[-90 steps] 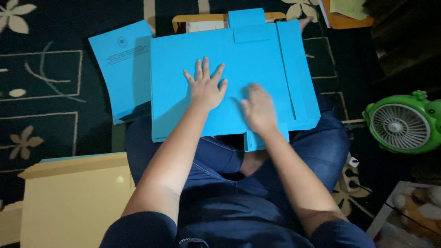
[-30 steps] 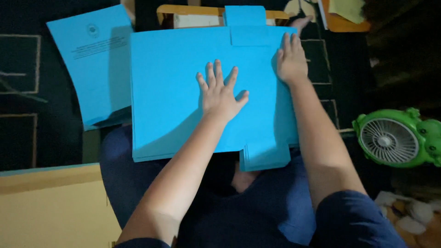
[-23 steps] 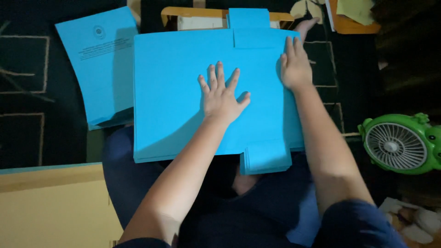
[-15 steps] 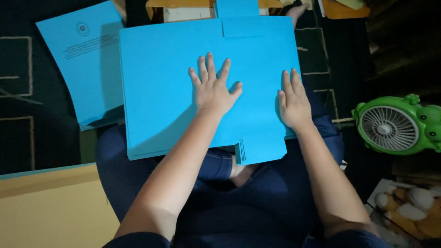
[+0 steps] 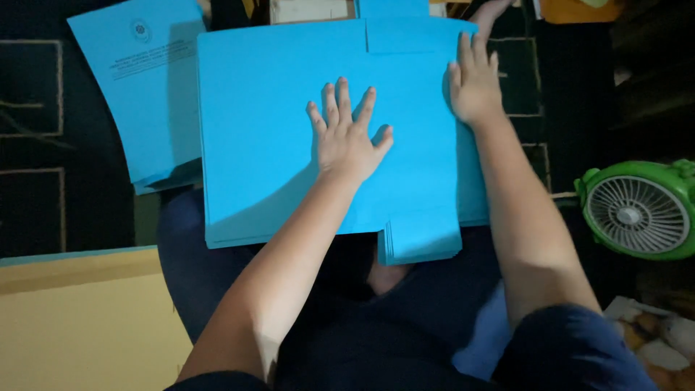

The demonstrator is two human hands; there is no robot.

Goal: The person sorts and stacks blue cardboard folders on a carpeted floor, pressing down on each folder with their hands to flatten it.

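Blue card folder stack lies on the lap; right hand has slid from 4 o'clock up to the 2 o'clock edge, grip released and flat, while left hand stays splayed at centre, so pressing continues. Top tab is cut off; printed blue sheet at 10 o'clock is partly hidden beneath.

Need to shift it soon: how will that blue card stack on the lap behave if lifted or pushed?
The blue stack looks like thin flat card in several layers, so it would probably sag if lifted by one edge. The sheets seem smooth and may slide apart when pushed; the left hand and right hand lie flat on it. Its small tab overhangs the lap and could bend.
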